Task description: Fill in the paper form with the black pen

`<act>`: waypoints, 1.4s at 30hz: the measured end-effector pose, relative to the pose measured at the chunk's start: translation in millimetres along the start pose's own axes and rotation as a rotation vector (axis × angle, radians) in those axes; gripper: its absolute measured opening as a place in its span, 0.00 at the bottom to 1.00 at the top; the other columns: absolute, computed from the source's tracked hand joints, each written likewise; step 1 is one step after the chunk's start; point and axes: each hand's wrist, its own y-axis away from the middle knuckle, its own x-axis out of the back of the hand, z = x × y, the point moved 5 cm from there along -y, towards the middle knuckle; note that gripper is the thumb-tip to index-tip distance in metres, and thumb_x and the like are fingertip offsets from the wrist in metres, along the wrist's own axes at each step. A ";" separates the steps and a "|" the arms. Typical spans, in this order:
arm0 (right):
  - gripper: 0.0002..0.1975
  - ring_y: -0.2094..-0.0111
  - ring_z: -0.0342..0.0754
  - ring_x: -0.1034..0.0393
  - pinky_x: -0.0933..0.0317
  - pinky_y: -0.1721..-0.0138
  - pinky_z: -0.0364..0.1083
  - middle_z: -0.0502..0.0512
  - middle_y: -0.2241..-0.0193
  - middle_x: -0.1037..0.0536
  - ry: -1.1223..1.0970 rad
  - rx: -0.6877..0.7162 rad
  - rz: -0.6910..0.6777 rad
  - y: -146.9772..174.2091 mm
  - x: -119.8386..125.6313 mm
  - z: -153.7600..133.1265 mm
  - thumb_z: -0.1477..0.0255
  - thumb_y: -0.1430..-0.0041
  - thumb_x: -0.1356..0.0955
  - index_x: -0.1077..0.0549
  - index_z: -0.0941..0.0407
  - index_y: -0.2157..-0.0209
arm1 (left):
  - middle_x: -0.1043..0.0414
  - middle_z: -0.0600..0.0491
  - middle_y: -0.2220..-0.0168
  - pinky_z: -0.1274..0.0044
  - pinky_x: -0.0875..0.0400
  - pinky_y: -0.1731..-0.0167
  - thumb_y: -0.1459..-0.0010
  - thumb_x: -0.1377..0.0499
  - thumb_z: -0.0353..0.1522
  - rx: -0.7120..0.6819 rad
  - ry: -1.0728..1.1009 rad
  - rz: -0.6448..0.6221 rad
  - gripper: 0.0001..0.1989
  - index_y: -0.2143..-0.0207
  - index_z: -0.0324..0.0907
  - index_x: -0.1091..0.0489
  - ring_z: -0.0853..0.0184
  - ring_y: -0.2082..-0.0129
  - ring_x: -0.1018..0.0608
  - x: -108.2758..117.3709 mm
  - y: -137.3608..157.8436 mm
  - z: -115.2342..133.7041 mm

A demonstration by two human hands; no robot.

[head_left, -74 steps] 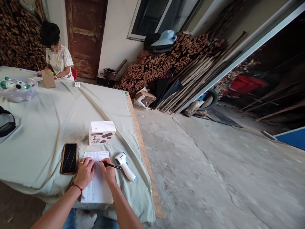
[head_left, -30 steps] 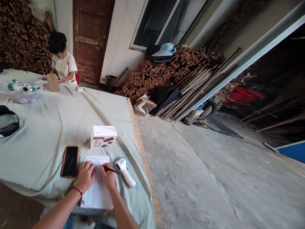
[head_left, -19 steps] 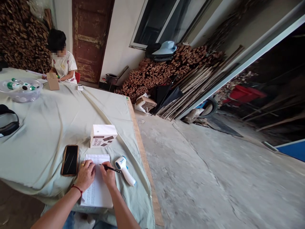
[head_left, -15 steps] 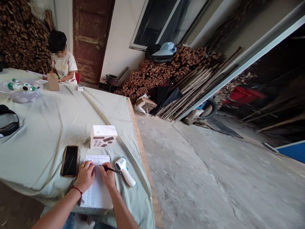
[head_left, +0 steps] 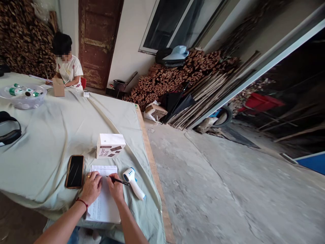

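A black pen is gripped in my right hand, its tip near the upper part of a white paper pad. Handwriting covers part of the page. My left hand lies on the pad's left side, fingers stretched out and holding nothing. Just left of the pad is a phone with a dark screen and brown edge. A white and blue infrared thermometer lies to the right of my right hand. Beyond the pad stands a white box printed "Super Meal".
Green cloth covers the table, whose wooden edge runs along the right. Headphones and a clear basin of bottles are on the left. A person sits at the far end behind a cardboard box.
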 end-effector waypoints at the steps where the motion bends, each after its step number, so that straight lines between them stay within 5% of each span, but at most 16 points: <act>1: 0.13 0.79 0.43 0.39 0.41 0.76 0.43 0.48 0.81 0.31 -0.001 -0.001 -0.003 0.0 -0.1 0.5 0.61 0.44 0.36 0.32 0.55 0.75 | 0.30 0.48 0.57 0.66 0.30 0.54 0.42 0.46 0.24 0.000 -0.001 -0.001 0.10 0.60 0.43 0.28 0.60 0.56 0.29 -0.1 0.0 -0.1; 33: 0.11 0.77 0.45 0.36 0.39 0.72 0.44 0.50 0.79 0.28 0.088 -0.010 -0.034 1.1 -1.3 1.9 0.62 0.44 0.38 0.32 0.53 0.73 | 0.30 0.49 0.58 0.67 0.30 0.55 0.42 0.46 0.23 -0.005 -0.016 -0.001 0.10 0.60 0.41 0.29 0.61 0.57 0.28 2.6 0.4 1.4; 42: 0.21 0.80 0.45 0.37 0.40 0.75 0.44 0.50 0.82 0.30 0.080 -0.074 -0.011 0.7 -1.1 9.9 0.51 0.41 0.38 0.33 0.53 0.76 | 0.30 0.48 0.58 0.66 0.30 0.54 0.42 0.46 0.24 0.002 0.006 0.006 0.10 0.61 0.42 0.28 0.61 0.57 0.28 0.9 0.8 -0.2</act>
